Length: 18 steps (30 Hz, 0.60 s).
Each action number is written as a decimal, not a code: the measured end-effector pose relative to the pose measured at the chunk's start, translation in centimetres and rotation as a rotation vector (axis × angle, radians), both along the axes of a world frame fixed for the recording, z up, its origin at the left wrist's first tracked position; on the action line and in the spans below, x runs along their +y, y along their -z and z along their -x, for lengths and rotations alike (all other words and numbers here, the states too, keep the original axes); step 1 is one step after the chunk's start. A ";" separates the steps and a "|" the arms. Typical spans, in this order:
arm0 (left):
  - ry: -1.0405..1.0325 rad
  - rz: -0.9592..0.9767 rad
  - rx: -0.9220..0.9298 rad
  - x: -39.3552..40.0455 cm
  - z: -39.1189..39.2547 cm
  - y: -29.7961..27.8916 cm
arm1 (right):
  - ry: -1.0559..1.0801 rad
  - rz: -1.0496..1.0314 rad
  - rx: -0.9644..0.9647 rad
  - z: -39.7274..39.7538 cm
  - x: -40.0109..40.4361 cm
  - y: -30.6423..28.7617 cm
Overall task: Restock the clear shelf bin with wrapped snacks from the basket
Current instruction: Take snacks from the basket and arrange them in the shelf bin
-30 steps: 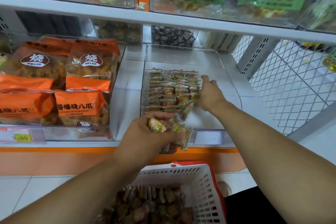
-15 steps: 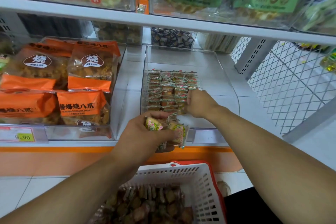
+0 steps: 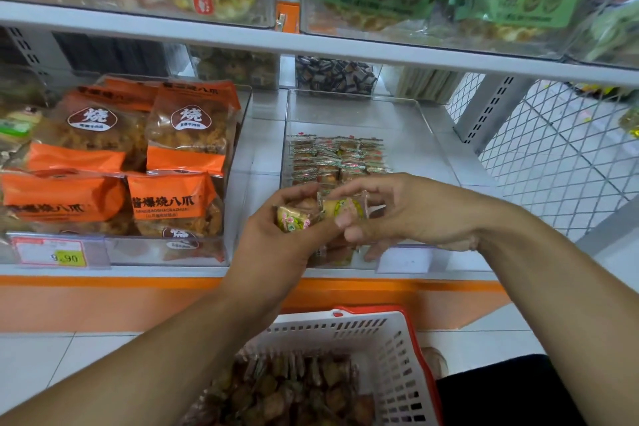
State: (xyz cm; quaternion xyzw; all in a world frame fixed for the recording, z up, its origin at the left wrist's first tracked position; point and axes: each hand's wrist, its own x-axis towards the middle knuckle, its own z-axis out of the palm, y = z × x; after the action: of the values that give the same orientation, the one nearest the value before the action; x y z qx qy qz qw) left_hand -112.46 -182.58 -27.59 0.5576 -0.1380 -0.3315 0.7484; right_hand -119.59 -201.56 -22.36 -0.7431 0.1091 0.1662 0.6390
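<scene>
The clear plastic shelf bin [image 3: 425,135] is sitting on the white metal shelf [image 3: 262,107], straight ahead and a little beyond both hands. Rows of small wrapped snacks [image 3: 337,157] are lying flat in its left part, and its right part is showing bare floor. Below it, the white plastic basket with a red rim [image 3: 390,353] is resting near the person's lap, with many more brown snacks heaped inside.

The left hand [image 3: 276,235] is holding a small bunch of wrapped snacks [image 3: 294,218] just in front of the bin's near wall, its grip curled tight around them. The right hand [image 3: 408,214] is touching that bunch from the right side, and its grip is pinching one yellow-green wrapped snack [image 3: 342,208] between thumb and fingers. That snack is lying with its long side going left to right.

The right hand is the nearer one to the bin's bare part, so it looks ready for carrying the snack forward over the near wall.
</scene>
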 end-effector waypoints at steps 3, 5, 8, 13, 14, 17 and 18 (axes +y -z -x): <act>-0.013 0.062 0.022 0.2 0.0 -0.4 | 0.043 -0.077 -0.038 0.1 0.5 0.1; -0.011 0.093 0.023 0.3 -0.3 -0.7 | 0.082 -0.171 -0.051 0.2 0.5 0.0; 0.051 0.114 -0.026 0.6 -0.9 -1.0 | 0.137 -0.313 -0.048 0.2 0.2 -0.2; 0.147 0.118 -0.093 1.0 -1.8 -0.9 | 0.090 -0.411 -0.023 0.2 0.8 -0.5; 0.146 0.099 -0.122 1.1 -1.9 -0.9 | 0.106 -0.380 -0.024 0.2 0.8 -0.4; 0.062 0.025 -0.240 1.2 -1.8 -1.0 | 0.132 -0.230 -0.021 0.2 0.9 -0.1; 0.008 -0.005 -0.280 1.3 -1.8 -1.1 | 0.136 -0.190 -0.016 0.3 0.9 -0.1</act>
State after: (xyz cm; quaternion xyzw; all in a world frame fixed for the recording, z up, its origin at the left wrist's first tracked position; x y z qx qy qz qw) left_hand -110.61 -181.31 -26.50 0.5998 -0.2425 -0.2539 0.7190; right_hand -119.90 -200.65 -22.23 -0.6713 0.1380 0.1263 0.7172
